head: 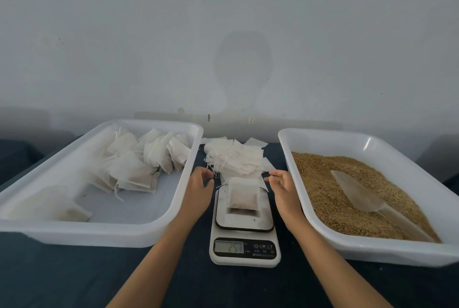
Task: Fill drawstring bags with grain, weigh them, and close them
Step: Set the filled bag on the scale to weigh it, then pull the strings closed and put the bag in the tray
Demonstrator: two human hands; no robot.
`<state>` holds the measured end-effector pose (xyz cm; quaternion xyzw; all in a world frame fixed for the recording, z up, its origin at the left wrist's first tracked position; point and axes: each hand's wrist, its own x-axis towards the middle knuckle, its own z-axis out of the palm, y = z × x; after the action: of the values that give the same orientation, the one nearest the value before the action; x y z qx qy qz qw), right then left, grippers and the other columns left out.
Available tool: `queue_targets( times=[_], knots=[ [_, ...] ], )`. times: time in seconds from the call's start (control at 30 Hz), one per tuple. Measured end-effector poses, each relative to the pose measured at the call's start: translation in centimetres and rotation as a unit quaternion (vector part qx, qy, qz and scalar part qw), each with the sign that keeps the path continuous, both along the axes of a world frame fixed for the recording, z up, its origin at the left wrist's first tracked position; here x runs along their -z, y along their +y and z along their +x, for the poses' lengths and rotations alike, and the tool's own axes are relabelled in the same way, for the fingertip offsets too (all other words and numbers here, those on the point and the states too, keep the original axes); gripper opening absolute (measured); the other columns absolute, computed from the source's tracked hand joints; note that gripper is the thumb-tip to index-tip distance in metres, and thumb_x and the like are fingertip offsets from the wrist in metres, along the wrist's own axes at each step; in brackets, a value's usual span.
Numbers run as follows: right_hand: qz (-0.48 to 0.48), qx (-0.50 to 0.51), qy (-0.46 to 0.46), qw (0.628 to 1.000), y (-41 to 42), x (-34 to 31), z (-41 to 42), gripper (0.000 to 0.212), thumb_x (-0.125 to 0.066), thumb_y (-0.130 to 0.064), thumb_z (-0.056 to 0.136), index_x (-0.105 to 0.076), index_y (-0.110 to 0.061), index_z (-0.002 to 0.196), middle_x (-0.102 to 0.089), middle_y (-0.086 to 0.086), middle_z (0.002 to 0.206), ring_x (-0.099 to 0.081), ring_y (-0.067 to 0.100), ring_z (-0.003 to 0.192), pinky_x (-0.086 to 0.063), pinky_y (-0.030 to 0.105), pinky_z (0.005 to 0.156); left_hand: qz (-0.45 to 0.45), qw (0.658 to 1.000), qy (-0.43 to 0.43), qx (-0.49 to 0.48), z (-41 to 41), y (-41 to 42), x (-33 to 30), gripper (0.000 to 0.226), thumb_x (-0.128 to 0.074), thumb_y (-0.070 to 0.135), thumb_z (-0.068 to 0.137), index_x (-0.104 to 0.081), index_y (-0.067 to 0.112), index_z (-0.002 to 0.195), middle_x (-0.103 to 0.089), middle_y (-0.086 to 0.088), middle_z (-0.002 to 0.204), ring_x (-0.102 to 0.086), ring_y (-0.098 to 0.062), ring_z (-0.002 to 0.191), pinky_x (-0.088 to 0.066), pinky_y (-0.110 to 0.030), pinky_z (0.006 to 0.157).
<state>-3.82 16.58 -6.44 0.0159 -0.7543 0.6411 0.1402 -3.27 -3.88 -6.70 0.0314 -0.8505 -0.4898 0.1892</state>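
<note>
A filled white drawstring bag (pixel 244 193) stands upright on the platform of a small white digital scale (pixel 244 225), whose display shows digits. My left hand (pixel 198 189) hovers just left of the bag, fingers loosely curled, holding nothing. My right hand (pixel 282 188) hovers just right of it, fingers relaxed, also holding nothing. Neither hand touches the bag. Behind the scale lies a pile of flat unfilled bags (pixel 234 158). Brown grain (pixel 347 193) fills the right tray, with a clear plastic scoop (pixel 360 196) lying on it.
A white tray (pixel 104 230) on the left holds several filled bags (pixel 139 158). The grain's white tray (pixel 372 250) stands on the right. Both rest on a dark blue cloth (pixel 74 278). A pale wall rises close behind the table.
</note>
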Motion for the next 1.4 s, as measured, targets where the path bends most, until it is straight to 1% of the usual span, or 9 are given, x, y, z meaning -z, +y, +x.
queue_targets(
  times=[0.1, 0.2, 0.4, 0.6, 0.77, 0.97, 1.1, 1.23, 1.4],
  knots=[
    [0.014, -0.010, -0.007, 1.000, -0.2, 0.0, -0.1, 0.012, -0.048, -0.008, 0.096, -0.053, -0.009, 0.107, -0.062, 0.009, 0.104, -0.057, 0.009, 0.091, -0.044, 0.008, 0.074, 0.010, 1.000, -0.006, 0.009, -0.2, 0.2, -0.1, 0.011, -0.054, 0.006, 0.090, -0.055, 0.013, 0.099, -0.059, 0.004, 0.100, -0.054, -0.010, 0.098, -0.037, -0.019, 0.085],
    [0.047, -0.019, -0.032, 0.998, -0.6, 0.1, -0.4, 0.019, -0.054, -0.011, 0.094, -0.055, -0.006, 0.112, -0.061, 0.005, 0.101, -0.058, 0.016, 0.094, -0.046, 0.024, 0.084, 0.012, 1.000, -0.016, 0.017, -0.6, 0.7, -0.2, 0.010, -0.054, 0.008, 0.091, -0.056, 0.008, 0.101, -0.061, 0.001, 0.100, -0.057, -0.016, 0.100, -0.041, -0.023, 0.085],
    [0.102, -0.041, -0.044, 0.993, -1.6, -0.2, -0.6, 0.024, -0.064, -0.012, 0.087, -0.056, -0.010, 0.110, -0.056, -0.005, 0.099, -0.053, 0.008, 0.092, -0.041, 0.016, 0.074, -0.034, 0.989, -0.104, 0.101, -1.3, 2.8, -1.2, 0.038, -0.060, 0.035, 0.090, -0.050, 0.014, 0.121, -0.061, 0.006, 0.113, -0.056, -0.016, 0.111, -0.040, -0.038, 0.102],
    [0.087, -0.054, 0.020, 0.995, -1.8, -0.9, 0.6, 0.024, -0.070, -0.004, 0.080, -0.058, -0.022, 0.092, -0.062, -0.011, 0.097, -0.058, 0.000, 0.093, -0.045, 0.010, 0.074, -0.108, 0.982, -0.110, 0.107, -0.8, 4.1, -2.4, 0.058, -0.069, 0.045, 0.080, -0.045, 0.020, 0.125, -0.059, 0.003, 0.116, -0.054, -0.015, 0.111, -0.038, -0.031, 0.099],
    [0.081, -0.071, 0.040, 0.993, -1.1, -1.0, 2.9, 0.029, -0.068, 0.000, 0.080, -0.058, -0.024, 0.092, -0.063, -0.011, 0.096, -0.059, -0.002, 0.094, -0.044, 0.009, 0.074, -0.157, 0.976, -0.041, 0.148, 1.5, 3.9, -3.5, 0.031, -0.071, 0.035, 0.080, -0.062, 0.021, 0.106, -0.061, 0.011, 0.092, -0.058, -0.009, 0.095, -0.037, -0.035, 0.101],
    [0.079, -0.112, 0.056, 0.989, -1.0, -3.6, 5.8, 0.032, -0.071, 0.001, 0.078, -0.059, -0.024, 0.095, -0.063, -0.010, 0.091, -0.056, -0.004, 0.076, -0.042, 0.013, 0.069, -0.190, 0.963, 0.015, 0.191, 4.7, 3.2, -5.7, 0.008, -0.065, 0.024, 0.086, -0.059, 0.019, 0.082, -0.054, 0.013, 0.077, -0.048, -0.006, 0.076, -0.036, -0.026, 0.080],
    [0.101, -0.147, 0.070, 0.981, -2.7, -7.2, 6.7, 0.028, -0.072, -0.006, 0.079, -0.060, -0.026, 0.094, -0.064, -0.008, 0.095, -0.060, 0.007, 0.088, -0.048, 0.023, 0.077, -0.190, 0.966, 0.056, 0.164, 6.5, 1.6, -8.3, 0.014, -0.063, 0.020, 0.087, -0.054, 0.017, 0.077, -0.050, 0.010, 0.073, -0.045, -0.008, 0.070, -0.031, -0.019, 0.062],
    [0.116, -0.178, 0.115, 0.970, -6.1, -11.0, 6.7, 0.026, -0.070, -0.010, 0.082, -0.058, -0.030, 0.093, -0.063, -0.015, 0.098, -0.058, -0.002, 0.090, -0.046, 0.011, 0.074, -0.178, 0.973, 0.075, 0.127, 7.8, -1.4, -11.5, 0.012, -0.061, 0.021, 0.088, -0.059, 0.011, 0.083, -0.056, 0.005, 0.079, -0.051, -0.013, 0.073, -0.040, -0.028, 0.066],
    [0.101, -0.227, 0.142, 0.958, -12.6, -13.6, 5.7, 0.022, -0.069, -0.012, 0.084, -0.058, -0.030, 0.090, -0.063, -0.018, 0.093, -0.058, -0.006, 0.083, -0.046, 0.008, 0.069, -0.178, 0.980, 0.083, 0.035, 9.2, -6.8, -14.1, 0.013, -0.056, 0.026, 0.091, -0.053, 0.025, 0.079, -0.054, 0.009, 0.070, -0.047, -0.004, 0.064, -0.033, -0.021, 0.057]
  ],
)
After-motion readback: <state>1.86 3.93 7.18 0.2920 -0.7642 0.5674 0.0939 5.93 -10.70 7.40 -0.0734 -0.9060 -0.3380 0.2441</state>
